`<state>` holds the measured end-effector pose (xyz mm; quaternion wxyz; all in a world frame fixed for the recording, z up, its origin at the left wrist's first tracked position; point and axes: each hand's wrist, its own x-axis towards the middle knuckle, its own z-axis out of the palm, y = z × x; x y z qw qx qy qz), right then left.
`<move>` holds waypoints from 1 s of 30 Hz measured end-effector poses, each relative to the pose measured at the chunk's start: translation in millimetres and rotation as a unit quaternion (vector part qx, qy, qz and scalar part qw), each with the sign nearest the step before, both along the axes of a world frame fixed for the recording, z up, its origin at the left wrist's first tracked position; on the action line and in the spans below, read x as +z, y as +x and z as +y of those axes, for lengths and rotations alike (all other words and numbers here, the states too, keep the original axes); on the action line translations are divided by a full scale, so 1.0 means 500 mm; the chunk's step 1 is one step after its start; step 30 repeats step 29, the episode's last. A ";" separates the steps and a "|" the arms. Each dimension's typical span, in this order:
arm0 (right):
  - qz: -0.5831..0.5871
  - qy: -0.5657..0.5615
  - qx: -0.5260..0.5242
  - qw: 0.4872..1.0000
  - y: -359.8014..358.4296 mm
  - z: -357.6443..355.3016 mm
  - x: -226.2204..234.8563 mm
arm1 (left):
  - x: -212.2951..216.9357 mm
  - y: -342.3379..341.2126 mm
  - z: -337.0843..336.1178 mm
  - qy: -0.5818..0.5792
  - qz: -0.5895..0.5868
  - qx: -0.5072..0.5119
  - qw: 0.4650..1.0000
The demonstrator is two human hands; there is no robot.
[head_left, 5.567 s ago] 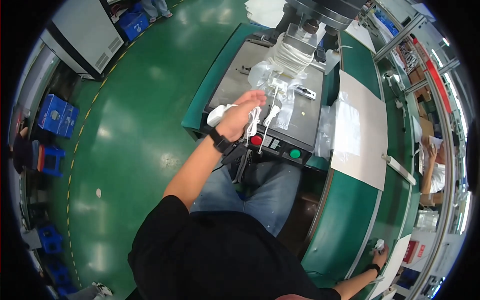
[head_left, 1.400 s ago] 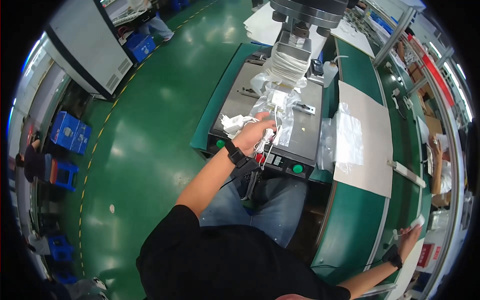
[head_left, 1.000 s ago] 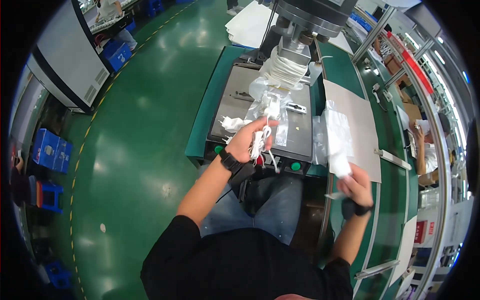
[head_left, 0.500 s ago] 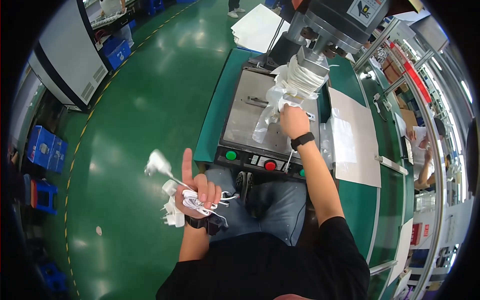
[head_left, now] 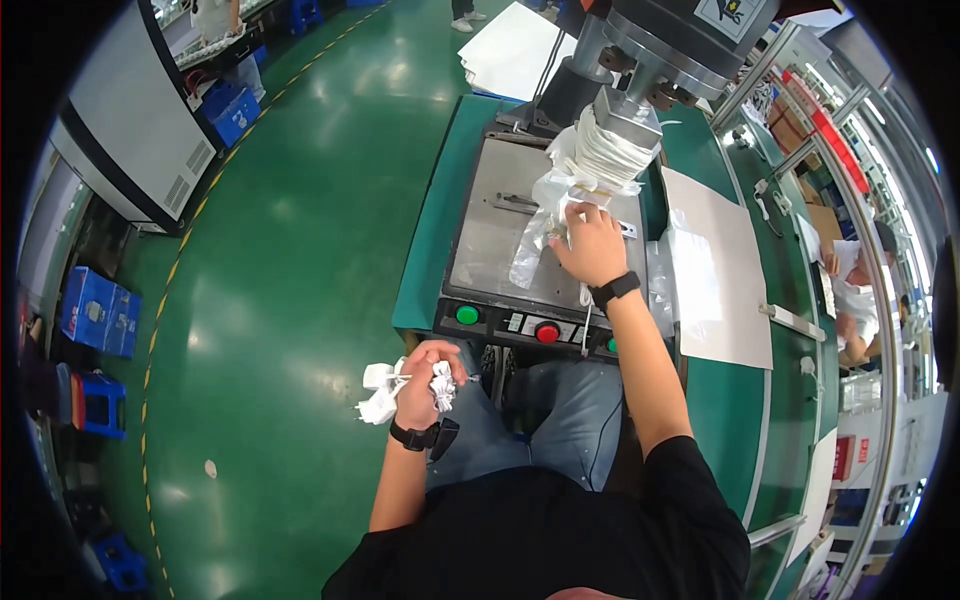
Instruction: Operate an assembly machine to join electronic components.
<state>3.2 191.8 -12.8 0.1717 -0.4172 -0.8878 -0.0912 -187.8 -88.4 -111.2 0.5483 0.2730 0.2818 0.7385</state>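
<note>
Held away from the machine, over my left thigh, my left hand [head_left: 428, 375] is closed round white power adapters [head_left: 378, 400] and a bundled white cord [head_left: 442, 385]. The adapter bodies stick out on its left side. My right hand [head_left: 596, 248] reaches over the machine's metal plate [head_left: 478, 245], thumb and fingers apart. Its fingertips touch or hover at a crumpled clear plastic bag [head_left: 527, 255] that lies partly on the plate. Just beyond hangs the press head, wrapped in white cloth-like strips [head_left: 612, 155]. Whatever lies under my right palm is hidden.
On the machine's front edge are a red button [head_left: 547, 332] and a green button [head_left: 467, 315]. Clear plastic bags [head_left: 697, 275] lie on cardboard [head_left: 745, 300] at the right. White sheets [head_left: 512, 50] are stacked behind. Another person [head_left: 858, 290] sits beyond the metal frame.
My left hand has curled in, its raised index finger now bent, and the loose adapter that swung out at the left is gathered in. My right hand has spread its fingers from a closed grip.
</note>
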 end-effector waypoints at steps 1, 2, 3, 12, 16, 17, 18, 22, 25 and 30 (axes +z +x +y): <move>-0.002 -0.016 -0.010 1.000 -0.003 -0.003 -0.003 | -0.002 0.002 0.002 -0.017 0.025 0.010 0.999; 0.002 -0.029 -0.018 0.999 -0.003 -0.008 -0.005 | -0.002 0.000 0.008 -0.038 0.056 0.023 0.997; 0.017 -0.029 -0.024 0.999 -0.006 -0.009 -0.005 | -0.001 -0.003 0.015 -0.024 0.072 0.025 0.997; 0.106 0.033 0.124 0.986 0.094 -0.049 0.013 | 0.003 -0.012 0.088 -0.099 0.210 0.070 0.970; 0.312 -0.156 -0.021 0.937 0.199 -0.171 -0.018 | -0.007 -0.009 0.113 -0.099 0.227 0.078 0.966; 0.350 -0.222 -0.082 0.907 0.217 -0.203 -0.028 | -0.007 -0.011 0.114 -0.081 0.233 0.086 0.965; 0.395 -0.277 -0.133 0.866 0.231 -0.225 -0.038 | -0.007 -0.012 0.115 -0.097 0.236 0.079 0.964; 0.416 -0.293 -0.150 0.848 0.248 -0.264 -0.086 | -0.009 -0.012 0.124 -0.110 0.243 0.084 0.960; 0.447 -0.252 -0.102 0.852 0.250 -0.276 -0.108 | -0.013 -0.010 0.125 -0.114 0.235 0.090 0.961; 0.459 -0.221 -0.088 0.856 0.240 -0.275 -0.113 | -0.014 -0.008 0.126 -0.114 0.228 0.085 0.963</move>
